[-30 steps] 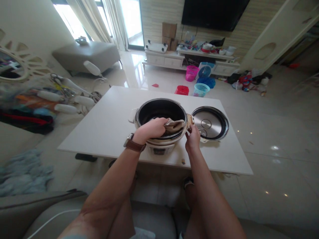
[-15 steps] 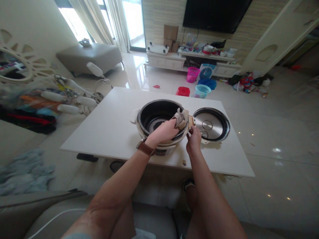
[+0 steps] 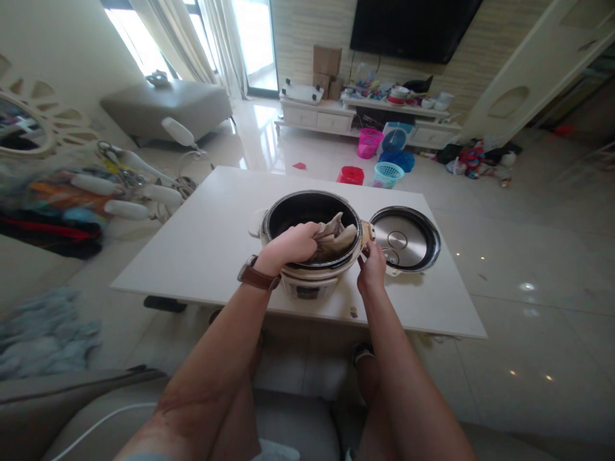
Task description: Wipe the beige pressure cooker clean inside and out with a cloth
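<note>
A white electric pressure cooker (image 3: 307, 275) stands on the white table (image 3: 192, 243), its dark inner pot (image 3: 300, 208) uncovered. My left hand (image 3: 295, 243), with a brown-strapped watch on the wrist, reaches over the pot's near rim and is closed on a greyish-beige cloth (image 3: 336, 238). The cloth lies bunched inside the pot toward the right wall. At the cooker's right side my right hand (image 3: 372, 262) grips the beige side handle (image 3: 368, 232); its fingertips are partly hidden under it. The round lid (image 3: 406, 240) rests underside up just right of the cooker.
A small sticker-like figure (image 3: 353, 312) is near the table's front edge. Beyond the table are a red stool (image 3: 350, 175), a light blue basket (image 3: 388, 174) and a pink basket (image 3: 369, 142). A white multi-arm lamp (image 3: 144, 163) is at the left.
My left hand has moved left and the cloth has shifted from the pot's right rim down into the pot. My right hand stays on the handle.
</note>
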### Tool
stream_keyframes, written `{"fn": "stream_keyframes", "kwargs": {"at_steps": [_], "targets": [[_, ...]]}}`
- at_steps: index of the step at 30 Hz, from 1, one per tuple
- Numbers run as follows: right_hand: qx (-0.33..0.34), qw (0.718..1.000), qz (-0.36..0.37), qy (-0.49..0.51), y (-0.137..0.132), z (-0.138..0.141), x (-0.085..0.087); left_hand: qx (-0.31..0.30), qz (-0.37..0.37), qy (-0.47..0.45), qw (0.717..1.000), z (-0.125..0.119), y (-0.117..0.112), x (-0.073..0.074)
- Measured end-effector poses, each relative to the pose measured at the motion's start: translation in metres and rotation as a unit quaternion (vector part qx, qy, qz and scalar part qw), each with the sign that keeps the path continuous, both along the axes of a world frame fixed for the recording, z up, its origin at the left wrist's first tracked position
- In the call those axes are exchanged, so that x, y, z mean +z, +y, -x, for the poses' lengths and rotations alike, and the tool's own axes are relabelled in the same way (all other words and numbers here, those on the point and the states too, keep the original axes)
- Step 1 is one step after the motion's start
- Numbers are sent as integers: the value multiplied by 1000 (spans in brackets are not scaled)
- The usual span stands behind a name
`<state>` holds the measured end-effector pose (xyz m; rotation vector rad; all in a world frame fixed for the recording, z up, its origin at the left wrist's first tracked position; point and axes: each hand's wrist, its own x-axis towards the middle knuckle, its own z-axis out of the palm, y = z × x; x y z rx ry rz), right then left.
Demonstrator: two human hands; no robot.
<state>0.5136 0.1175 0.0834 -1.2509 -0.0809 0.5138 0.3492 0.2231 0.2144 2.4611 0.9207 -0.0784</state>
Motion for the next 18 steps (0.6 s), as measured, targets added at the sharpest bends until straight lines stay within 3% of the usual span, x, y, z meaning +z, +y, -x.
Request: {"fn": "stream_keyframes", "kwargs": {"at_steps": [3,5,8,11,14,18], "targets": [[-1,1000,2,4,0,1,2,92,0,-62,994,-8,-4,-7],[2,1000,0,5,0,1,3,122,-8,-103,987,-17,-9,-14],[4,1000,0,4,0,1,3,57,-18,-131,990,-30,-21,-25],[2,1000,4,0,0,1,3,-44,-44,-85,994,-37,-30,-30],[3,1000,3,2,0,1,4,-102,-69,-34,992,-34,-31,-26],[4,1000,-3,-1,0,2,4,-127,-40,14,991,-20,-20,-18]]}}
